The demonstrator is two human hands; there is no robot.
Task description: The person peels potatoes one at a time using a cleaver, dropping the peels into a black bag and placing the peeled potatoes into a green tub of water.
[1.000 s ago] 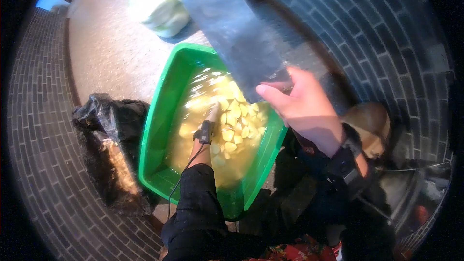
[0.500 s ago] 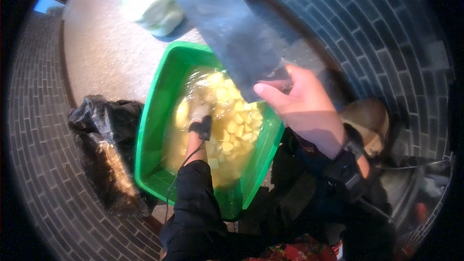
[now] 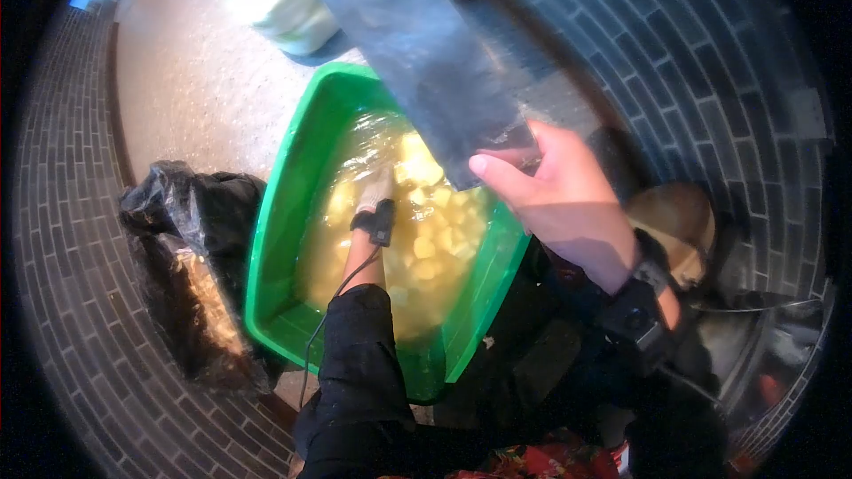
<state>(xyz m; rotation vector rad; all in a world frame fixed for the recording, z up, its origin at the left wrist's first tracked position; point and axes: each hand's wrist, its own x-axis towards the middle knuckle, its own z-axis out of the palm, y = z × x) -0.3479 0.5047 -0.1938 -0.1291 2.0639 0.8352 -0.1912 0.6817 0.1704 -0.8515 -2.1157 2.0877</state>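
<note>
A green plastic tub holds cloudy water and many pale yellow potato pieces. My left hand reaches into the water among them, with a dark band at its wrist; its fingers are submerged and blurred. My right hand is closed on a wide, flat, dark-grey cleaver, thumb across the near end of the blade. The cleaver is raised over the tub's upper right side and hides part of its rim. Its handle is hidden from view.
A pale green cabbage sits on the floor beyond the tub. At left stands an open black plastic bag with light brown scraps inside. Brick walls flank both sides. A round brown thing lies behind my right wrist.
My left hand has shifted slightly farther up into the tub, and the water is more stirred over the potato pieces. My right hand and the cleaver have hardly moved.
</note>
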